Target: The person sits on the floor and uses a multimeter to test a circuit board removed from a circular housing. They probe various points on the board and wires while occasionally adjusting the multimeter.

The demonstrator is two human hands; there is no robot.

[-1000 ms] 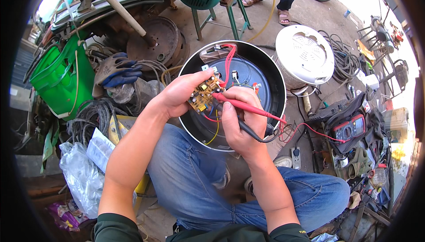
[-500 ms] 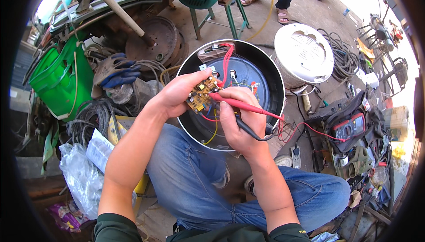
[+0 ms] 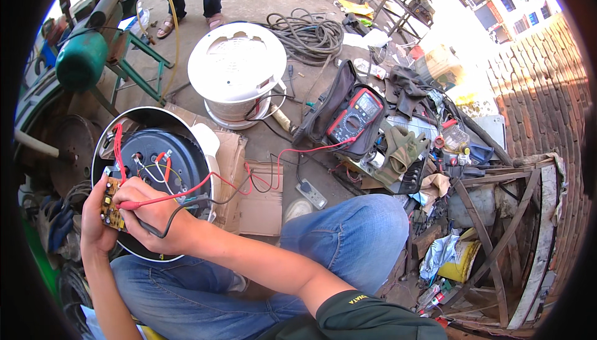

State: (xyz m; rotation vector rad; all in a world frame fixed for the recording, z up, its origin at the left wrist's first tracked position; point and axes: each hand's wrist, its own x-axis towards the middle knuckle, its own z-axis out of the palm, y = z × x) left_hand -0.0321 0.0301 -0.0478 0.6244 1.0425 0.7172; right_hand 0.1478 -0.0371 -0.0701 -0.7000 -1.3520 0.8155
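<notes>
My left hand [image 3: 95,220] grips a small yellow-brown circuit board [image 3: 111,209] by its edge, its thumb along the upper side. Close against the board, my right hand [image 3: 152,211] is closed around a red test probe [image 3: 134,204] and a black test probe [image 3: 151,229]. Whether the probe tips touch the board is hidden by my fingers. Under both hands lies a round, white-rimmed appliance housing [image 3: 215,196] with a dark inside, several coloured wires and a blue-black disc [image 3: 149,147]. The red lead runs to a red-and-grey multimeter [image 3: 356,116] in a black bag.
Right of the housing are flattened cardboard [image 3: 261,206], a power strip [image 3: 311,194] and a white appliance with a round lid [image 3: 236,60]. Coiled cable [image 3: 305,34] lies behind. A wooden frame [image 3: 528,247] stands at right; a person's feet [image 3: 214,20] are at the back.
The view has swung right, so the hands, board and housing now appear farther left. The multimeter sits nearer the middle, and a brick wall shows. Both hands keep their holds.
</notes>
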